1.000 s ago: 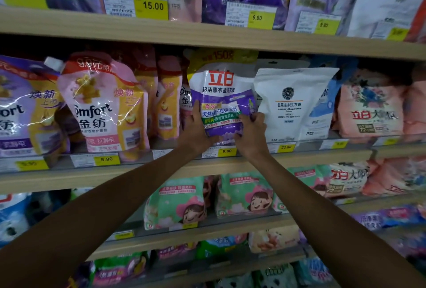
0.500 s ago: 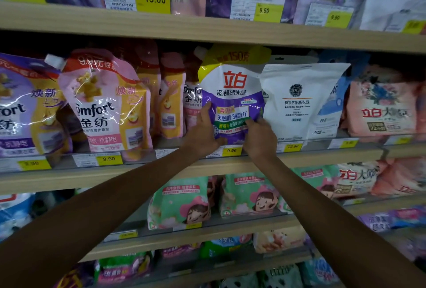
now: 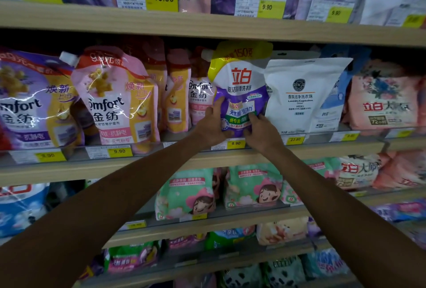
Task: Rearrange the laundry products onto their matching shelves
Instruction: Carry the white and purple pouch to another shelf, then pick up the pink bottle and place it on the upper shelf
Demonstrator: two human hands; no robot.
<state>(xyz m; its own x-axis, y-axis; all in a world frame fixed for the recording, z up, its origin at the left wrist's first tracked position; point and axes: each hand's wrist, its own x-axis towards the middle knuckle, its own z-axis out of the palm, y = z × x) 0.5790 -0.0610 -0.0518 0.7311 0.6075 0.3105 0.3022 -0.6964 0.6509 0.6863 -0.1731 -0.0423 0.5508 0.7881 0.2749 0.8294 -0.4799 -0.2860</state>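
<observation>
I see both hands clamped on a glossy purple-and-white spouted pouch (image 3: 239, 94) with a yellow top, standing at the shelf's (image 3: 207, 163) front edge above a 9.90 tag (image 3: 235, 143): left hand (image 3: 213, 126) grips its lower left side, right hand (image 3: 261, 132) its lower right. Shiny pink Comfort pouches (image 3: 117, 100) stand to its left, and a matte white "Laundry Capsules" bag (image 3: 302, 96) touches its right side.

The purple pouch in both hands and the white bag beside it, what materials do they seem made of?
Purple pouch: seemingly glossy flexible plastic film; it dents under the left hand and right hand.
White bag: seemingly matte plastic or laminate; no glare, soft creases.
</observation>
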